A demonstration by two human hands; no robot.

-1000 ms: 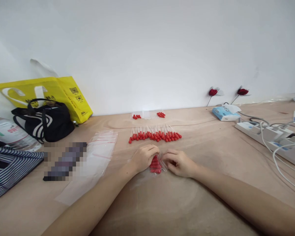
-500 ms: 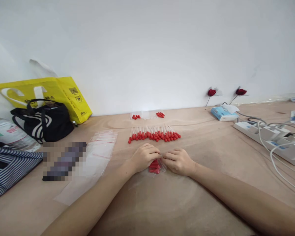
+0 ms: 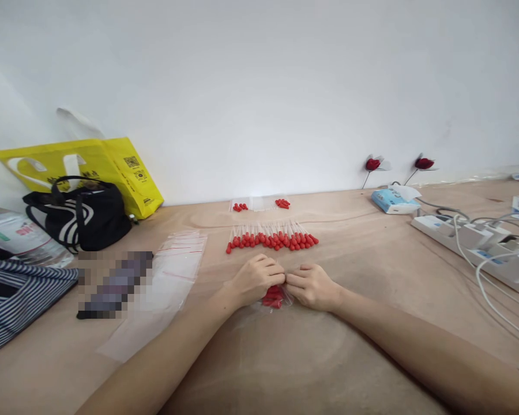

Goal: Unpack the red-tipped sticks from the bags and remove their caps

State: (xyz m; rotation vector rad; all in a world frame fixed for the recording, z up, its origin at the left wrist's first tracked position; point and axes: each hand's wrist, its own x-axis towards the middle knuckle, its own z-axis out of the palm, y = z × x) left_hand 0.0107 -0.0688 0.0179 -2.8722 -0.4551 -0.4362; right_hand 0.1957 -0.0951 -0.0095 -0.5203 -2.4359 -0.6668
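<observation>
A wide table (image 3: 372, 346) spreads under both hands. Far to the left of the left hand stand a yellow bag (image 3: 112, 167) and, in front of it, a black bag (image 3: 82, 216). Well to the right of the right hand lie power strips (image 3: 476, 242) with white cords. Just left of the left hand sits a stack of clear bags (image 3: 177, 271). Beyond the knuckles runs a row of droppers (image 3: 271, 237) with red bulbs. The left hand (image 3: 255, 279) and right hand (image 3: 313, 285) meet fingertip to fingertip, both curled and pinching the top edge of a small pouch (image 3: 274, 298) of red bulbs, which lies on the table between and just beneath them.
</observation>
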